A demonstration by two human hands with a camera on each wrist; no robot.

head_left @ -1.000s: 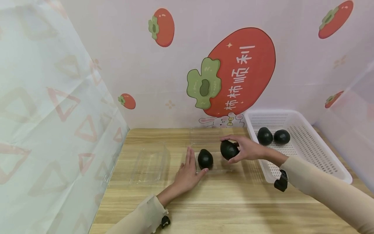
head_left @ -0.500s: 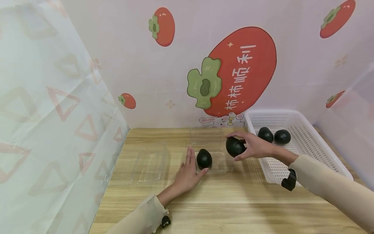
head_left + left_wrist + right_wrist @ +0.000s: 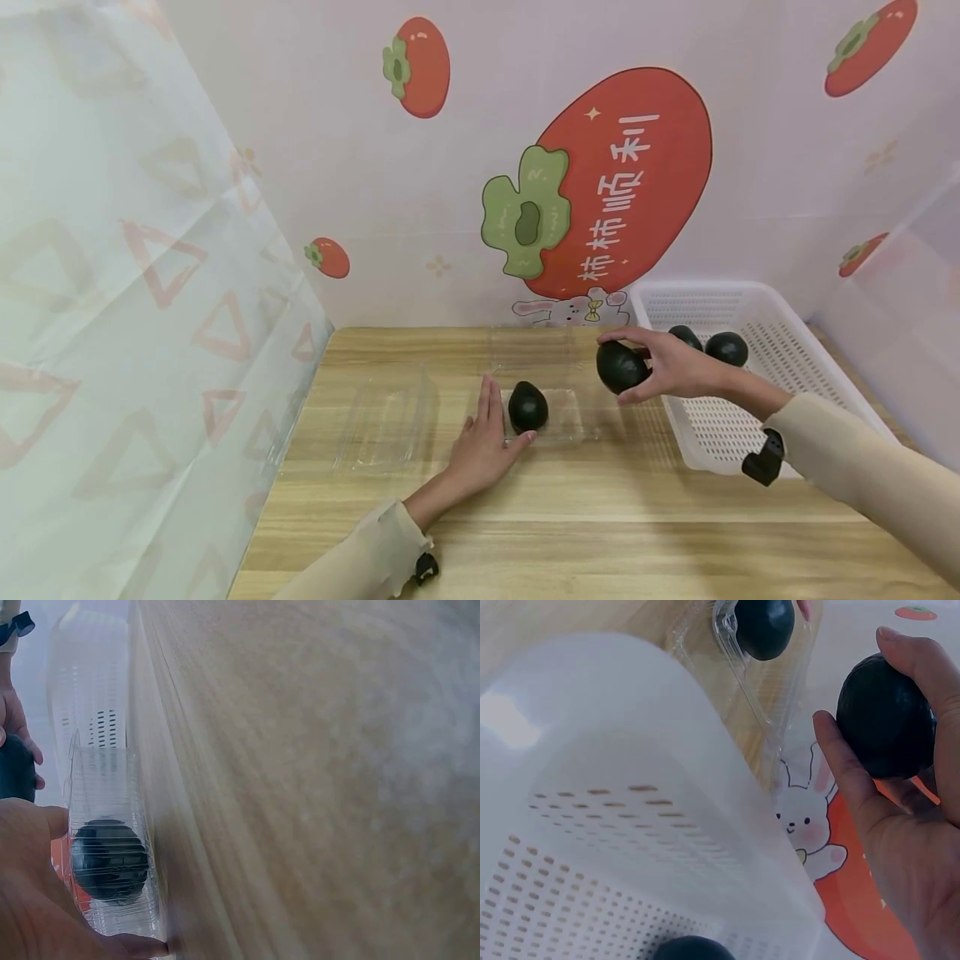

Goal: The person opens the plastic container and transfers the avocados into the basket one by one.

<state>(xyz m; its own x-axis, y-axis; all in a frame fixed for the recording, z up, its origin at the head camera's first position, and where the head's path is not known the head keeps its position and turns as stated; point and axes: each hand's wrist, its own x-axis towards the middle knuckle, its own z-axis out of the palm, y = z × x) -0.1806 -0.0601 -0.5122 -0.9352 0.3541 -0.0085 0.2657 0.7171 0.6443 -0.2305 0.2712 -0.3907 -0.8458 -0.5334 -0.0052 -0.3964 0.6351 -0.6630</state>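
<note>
A dark avocado [image 3: 622,367] is held up in my right hand [image 3: 670,364], thumb and fingers curled round it, just left of the white basket. In the right wrist view the same avocado [image 3: 885,716] shows between thumb and fingers. Another avocado [image 3: 528,407] lies at the left end of a clear plastic clamshell box [image 3: 564,414]. My left hand [image 3: 483,447] touches that end of the box with fairly straight fingers and thumb spread; in the left wrist view the box wall [image 3: 105,776] stands beside the hand.
The white perforated basket [image 3: 840,408] at the right has two avocados in it, one [image 3: 726,348] in plain view and one [image 3: 685,337] partly behind my right hand. A second clear box [image 3: 382,425] stands at the left. Printed cloth [image 3: 420,192] walls the wooden table [image 3: 480,542].
My right hand has moved right and slightly back with its avocado, away from the box and closer to the basket. The left hand has stayed in place.
</note>
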